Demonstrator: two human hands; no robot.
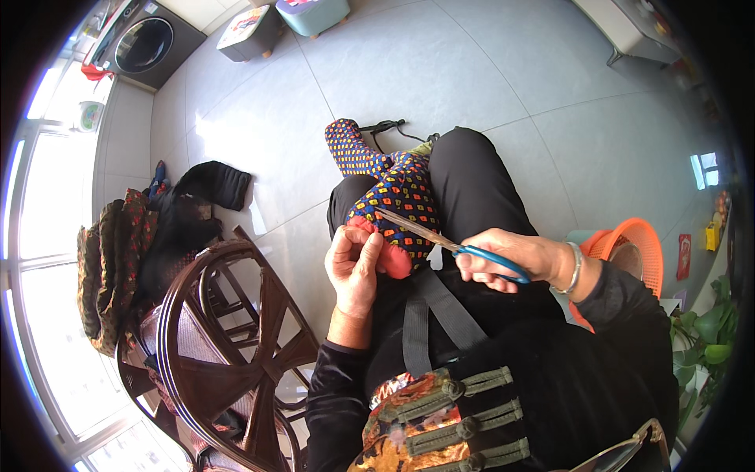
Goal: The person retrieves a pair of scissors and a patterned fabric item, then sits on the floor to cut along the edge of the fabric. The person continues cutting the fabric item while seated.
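Across my lap lies a quilted-looking cloth piece [407, 192], dark blue with a pattern of yellow and red squares and a red-orange end [396, 261]. My left hand [354, 259] pinches the red-orange end between thumb and fingers, over my left thigh. In my right hand [495, 259] is a pair of scissors [422, 228] with blue handles and dull metal blades. The blades lie close together and point up and left, over the patterned cloth, above the left hand. Two dark straps [433, 324] run from the cloth towards my waist.
A dark cane chair [262, 369] stands close on my left, with clothes [112, 259] piled behind it. On my right are an orange plastic basket [640, 248] and a leafy plant [708, 327]. Two low stools [248, 32] and a washing machine [144, 47] stand farther off on grey floor tiles.
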